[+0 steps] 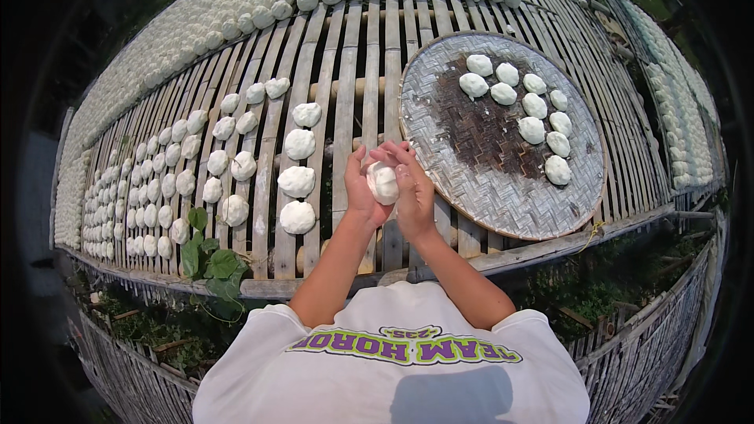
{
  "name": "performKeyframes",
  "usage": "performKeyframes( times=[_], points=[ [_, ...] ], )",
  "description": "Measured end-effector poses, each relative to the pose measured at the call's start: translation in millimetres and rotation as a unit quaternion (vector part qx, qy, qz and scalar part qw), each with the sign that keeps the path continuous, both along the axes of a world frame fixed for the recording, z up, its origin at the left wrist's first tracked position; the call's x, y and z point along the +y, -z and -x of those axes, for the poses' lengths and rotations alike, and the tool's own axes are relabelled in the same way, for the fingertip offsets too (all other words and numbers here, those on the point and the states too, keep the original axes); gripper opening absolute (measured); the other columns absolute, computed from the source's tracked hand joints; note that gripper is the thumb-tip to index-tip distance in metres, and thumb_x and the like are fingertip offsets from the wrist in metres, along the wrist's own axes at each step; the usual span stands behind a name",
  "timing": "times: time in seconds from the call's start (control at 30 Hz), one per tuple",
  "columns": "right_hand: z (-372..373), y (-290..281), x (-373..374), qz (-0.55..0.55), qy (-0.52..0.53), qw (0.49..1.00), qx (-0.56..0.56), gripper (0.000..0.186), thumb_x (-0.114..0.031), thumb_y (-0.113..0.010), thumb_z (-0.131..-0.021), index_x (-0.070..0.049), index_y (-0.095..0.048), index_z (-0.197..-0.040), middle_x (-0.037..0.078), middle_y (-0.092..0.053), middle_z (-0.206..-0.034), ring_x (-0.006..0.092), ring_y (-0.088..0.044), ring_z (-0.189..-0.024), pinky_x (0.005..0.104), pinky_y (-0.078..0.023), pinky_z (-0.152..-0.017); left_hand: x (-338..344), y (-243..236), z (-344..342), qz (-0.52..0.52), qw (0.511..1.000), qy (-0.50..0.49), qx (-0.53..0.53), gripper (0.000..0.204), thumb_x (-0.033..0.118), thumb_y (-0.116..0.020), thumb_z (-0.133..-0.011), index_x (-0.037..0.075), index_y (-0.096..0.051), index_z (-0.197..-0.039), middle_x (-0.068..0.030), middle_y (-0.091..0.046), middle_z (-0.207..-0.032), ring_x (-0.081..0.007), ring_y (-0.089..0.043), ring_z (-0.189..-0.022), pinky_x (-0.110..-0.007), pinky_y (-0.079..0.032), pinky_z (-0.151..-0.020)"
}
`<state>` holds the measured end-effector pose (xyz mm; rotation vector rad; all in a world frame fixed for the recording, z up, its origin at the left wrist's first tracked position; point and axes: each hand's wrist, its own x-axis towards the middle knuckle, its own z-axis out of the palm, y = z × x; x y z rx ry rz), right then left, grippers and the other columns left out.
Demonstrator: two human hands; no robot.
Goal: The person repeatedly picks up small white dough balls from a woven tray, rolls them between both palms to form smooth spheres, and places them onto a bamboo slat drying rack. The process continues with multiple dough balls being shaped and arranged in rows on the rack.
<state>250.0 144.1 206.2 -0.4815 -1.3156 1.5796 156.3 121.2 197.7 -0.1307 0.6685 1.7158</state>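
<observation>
The left hand (361,188) and right hand (416,200) are cupped together around one white lump (382,182), not yet set down. Left of them, many spaced-out lumps (297,181) already lie on the slatted bench (348,71), with a dense mass (228,8) beyond (too many to count). Right of them, eleven pieces (532,129) on the round woven tray (503,208) seemingly remain.

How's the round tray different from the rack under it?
The tray is round and smaller; the rack is long and bigger. The tray is tightly woven; the rack is slatted with gaps. The tray has a dark brown patch; the rack looks mostly pale. Both carry white lumps.
</observation>
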Motion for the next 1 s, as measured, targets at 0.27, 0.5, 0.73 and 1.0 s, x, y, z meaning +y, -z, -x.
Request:
performKeyframes(
  times=[0.27,0.5,0.73,1.0],
  points=[
    [5,9,10,0.21,0.009,0.977,-0.035,0.035,-0.017,-0.066,-0.102,0.003,-0.063,-0.13,0.015,-0.072,-0.116,0.0185,-0.069,-0.107,0.0336,-0.054,-0.097,-2,10,7,0.067,0.991,-0.023,0.116,0.059,0.053,-0.05,-0.102,0.006,-0.052,-0.138,-0.0184,-0.062,-0.136,-0.0357,-0.064,-0.122,-0.049,-0.053,-0.104],
    [-5,18,-3,-0.175,0.047,0.962,-0.205,0.062,-0.027,-0.06,-0.103,0.001,-0.041,-0.155,0.026,-0.049,-0.151,0.0343,-0.053,-0.135,0.0441,-0.042,-0.113,-22,32,21,0.031,0.997,0.064,-0.04,0.051,0.049,-0.05,-0.104,0.003,-0.059,-0.124,-0.0155,-0.067,-0.122,-0.032,-0.068,-0.112,-0.047,-0.055,-0.1],
    [32,41,8,0.064,-0.079,0.976,-0.194,0.058,-0.036,-0.065,-0.101,-0.003,-0.051,-0.147,0.019,-0.056,-0.138,0.0323,-0.058,-0.128,0.048,-0.05,-0.105,-40,29,50,-0.006,0.972,-0.021,0.233,0.065,0.045,-0.046,-0.104,0.0,-0.046,-0.15,-0.0204,-0.049,-0.154,-0.0302,-0.044,-0.145,-0.044,-0.031,-0.124],
    [119,95,77,0.481,-0.244,0.833,-0.121,0.039,-0.04,-0.07,-0.099,-0.014,-0.055,-0.126,0.009,-0.066,-0.113,0.026,-0.072,-0.096,0.0432,-0.064,-0.077,-138,31,104,0.179,0.826,-0.138,0.516,0.056,0.018,-0.06,-0.101,0.0,-0.044,-0.152,-0.0168,-0.046,-0.156,-0.026,-0.045,-0.143,-0.04,-0.03,-0.121]
  ],
)
